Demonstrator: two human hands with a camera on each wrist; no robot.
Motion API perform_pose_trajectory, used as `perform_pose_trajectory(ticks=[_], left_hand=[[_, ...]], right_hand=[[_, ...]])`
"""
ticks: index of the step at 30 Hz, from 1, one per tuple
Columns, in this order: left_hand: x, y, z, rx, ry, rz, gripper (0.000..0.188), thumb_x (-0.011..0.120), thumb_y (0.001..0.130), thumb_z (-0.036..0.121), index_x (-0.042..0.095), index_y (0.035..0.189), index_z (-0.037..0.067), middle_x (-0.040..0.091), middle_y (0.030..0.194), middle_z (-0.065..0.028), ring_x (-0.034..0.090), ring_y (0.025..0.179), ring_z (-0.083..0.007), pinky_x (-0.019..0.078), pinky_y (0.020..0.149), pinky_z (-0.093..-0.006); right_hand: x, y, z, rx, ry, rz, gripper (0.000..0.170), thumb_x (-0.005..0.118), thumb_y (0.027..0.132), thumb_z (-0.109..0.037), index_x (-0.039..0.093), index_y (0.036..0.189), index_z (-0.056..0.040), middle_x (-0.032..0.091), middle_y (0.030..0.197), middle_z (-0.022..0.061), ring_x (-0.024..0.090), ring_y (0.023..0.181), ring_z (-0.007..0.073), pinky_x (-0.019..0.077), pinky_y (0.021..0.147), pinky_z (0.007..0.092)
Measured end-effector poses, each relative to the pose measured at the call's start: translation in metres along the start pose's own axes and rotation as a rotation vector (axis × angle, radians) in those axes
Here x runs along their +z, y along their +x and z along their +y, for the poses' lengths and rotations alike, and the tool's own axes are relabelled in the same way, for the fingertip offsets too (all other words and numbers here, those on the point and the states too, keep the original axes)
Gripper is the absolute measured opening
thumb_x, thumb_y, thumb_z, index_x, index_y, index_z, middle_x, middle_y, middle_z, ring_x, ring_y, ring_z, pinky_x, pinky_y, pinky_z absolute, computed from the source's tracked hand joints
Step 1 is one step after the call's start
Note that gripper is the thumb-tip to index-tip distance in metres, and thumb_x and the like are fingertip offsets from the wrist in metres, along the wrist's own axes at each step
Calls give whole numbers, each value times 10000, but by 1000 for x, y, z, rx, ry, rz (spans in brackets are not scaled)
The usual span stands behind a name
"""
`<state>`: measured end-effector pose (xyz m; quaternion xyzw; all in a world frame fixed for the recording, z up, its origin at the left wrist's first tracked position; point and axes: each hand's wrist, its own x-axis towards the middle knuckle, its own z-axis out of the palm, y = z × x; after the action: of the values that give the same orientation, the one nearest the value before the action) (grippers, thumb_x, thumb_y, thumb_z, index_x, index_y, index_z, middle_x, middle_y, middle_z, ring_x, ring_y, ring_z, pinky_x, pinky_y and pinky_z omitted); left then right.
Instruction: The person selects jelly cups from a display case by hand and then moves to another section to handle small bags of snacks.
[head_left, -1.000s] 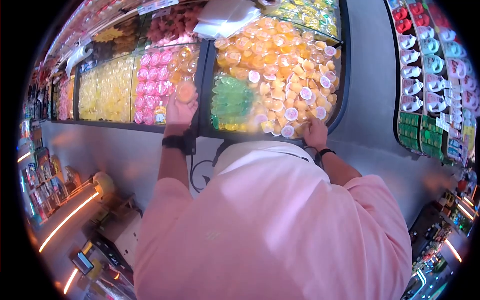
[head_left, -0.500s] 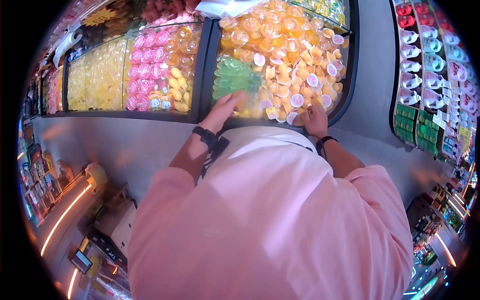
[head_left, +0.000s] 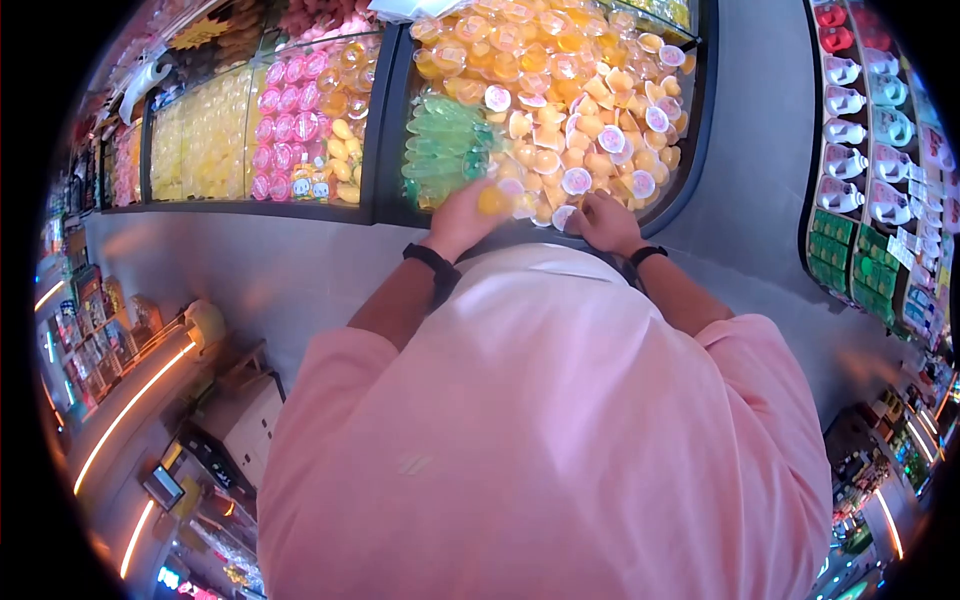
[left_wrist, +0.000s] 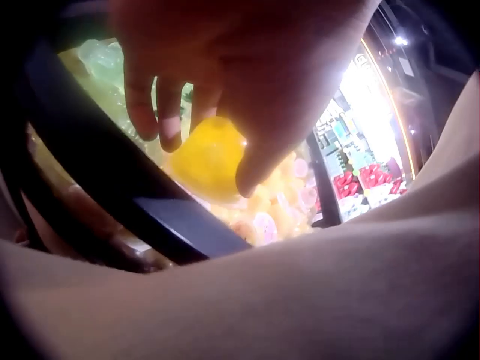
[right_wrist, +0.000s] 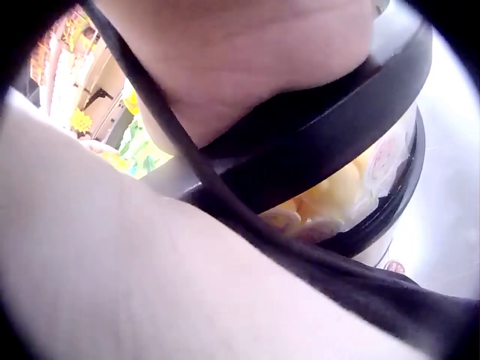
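Note:
Between the thumb and fingers of my left hand [head_left: 463, 220] [left_wrist: 232, 67] is a rounded yellow cup [head_left: 492, 200] [left_wrist: 210, 159], held above the near part of the bin. Just left of this hand lie long green packs [head_left: 440, 145]. My right hand [head_left: 610, 224] [right_wrist: 247, 52] is at the bin's front rim, its bent fingertips beside a white-lidded cup [head_left: 565, 217]; whether they grip it I cannot tell, and the right wrist view hides the fingers. Orange cups with printed lids [head_left: 576, 181] fill the bin around both hands.
A dark rim [head_left: 392, 120] divides this bin from the left one, which holds pink round packs [head_left: 285, 128] and yellow packs [head_left: 345, 150]. Clear bags [head_left: 415, 8] lie at the top. Shelves of white bottles [head_left: 843, 162] stand right, across a grey floor [head_left: 755, 150].
My left hand has moved right from the left bin, where it held a round orange item, to the orange cups. My right hand has shifted slightly left along the front rim.

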<state>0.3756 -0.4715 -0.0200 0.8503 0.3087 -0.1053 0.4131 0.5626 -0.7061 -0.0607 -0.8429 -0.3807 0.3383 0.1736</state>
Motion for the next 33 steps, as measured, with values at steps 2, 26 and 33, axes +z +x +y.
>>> perform_pose_trajectory(ticks=[2,26,33], left_hand=[[12,1,-9,100,74,60,522,768,824,350,638,1263,99,695,1188,-138,650,1100,-339,514,944,-415],[22,53,6,-16,471,-264,401,733,807,314,631,1087,45,677,1084,-181,678,993,-368,546,844,-468],[33,49,-14,175,512,-137,390,717,810,298,635,1130,91,640,1083,-189,679,956,-386,554,802,-496]], right_hand=[[2,1,3,-24,12,7,274,596,912,-318,638,946,-50,633,1000,150,643,947,367,525,823,451],[6,-2,0,43,1,20,266,569,920,-309,644,962,-58,637,1020,159,645,956,375,518,836,464],[10,-5,6,1,9,69,250,574,905,-298,646,939,-61,637,983,162,646,915,384,519,809,479]])
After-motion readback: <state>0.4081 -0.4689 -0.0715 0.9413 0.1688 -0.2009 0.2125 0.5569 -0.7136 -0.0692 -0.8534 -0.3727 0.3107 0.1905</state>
